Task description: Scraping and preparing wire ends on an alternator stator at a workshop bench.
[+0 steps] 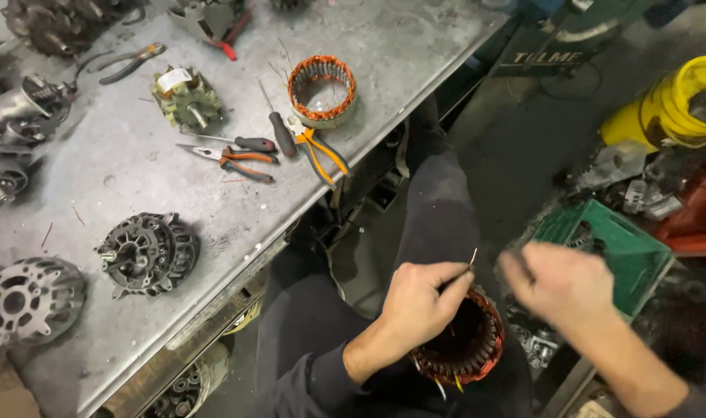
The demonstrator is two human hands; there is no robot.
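We look down on a copper-wound stator ring (pixel 467 340) resting in the person's lap, near the bottom of the frame and right of the grey metal workbench (pixel 121 166). The left hand (pixel 419 298) lies over the ring's left rim, thumb and forefinger pinched shut on a thin wire end (pixel 473 257) that stands up from the winding. The right hand (pixel 558 279) hovers just right of the ring and above it; it is blurred, and we cannot tell whether its fingers are closed or hold anything.

On the bench, far from the hands, we see a second stator ring (pixel 322 90) with orange winding, and just near it orange-handled pliers (pixel 318 151). Left of those lie a dark-handled screwdriver (pixel 279 128) and a pair of needle-nose pliers (pixel 233 160). Further left stands a rotor (pixel 186 99), and near the bench's front edge sit a dark alternator housing (pixel 148 254) and a pale cast housing (pixel 29 298). On the floor at right we see a green plastic crate (pixel 612 240) and, beyond it, a yellow container (pixel 670 104).
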